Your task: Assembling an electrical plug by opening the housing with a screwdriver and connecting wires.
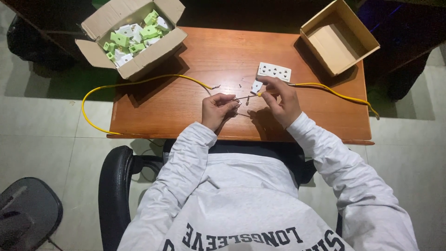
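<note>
A small workbench set up in a home or modest workshop room is suggested. A plain wooden desk (pixel 195 107) is seen at the centre of the frame, standing on a floor of large pale tiles (pixel 42 135). A black office chair (pixel 116 186) is drawn up to it at the lower left, and part of a second dark seat (pixel 25 211) is seen in the lower left corner. Piecework is indicated by an open cardboard box (pixel 134 62) of green and white plastic socket parts at the upper left, an emptier cardboard box (pixel 339 37) at the upper right, and a yellow cable (pixel 121 86) laid across the desk.
</note>
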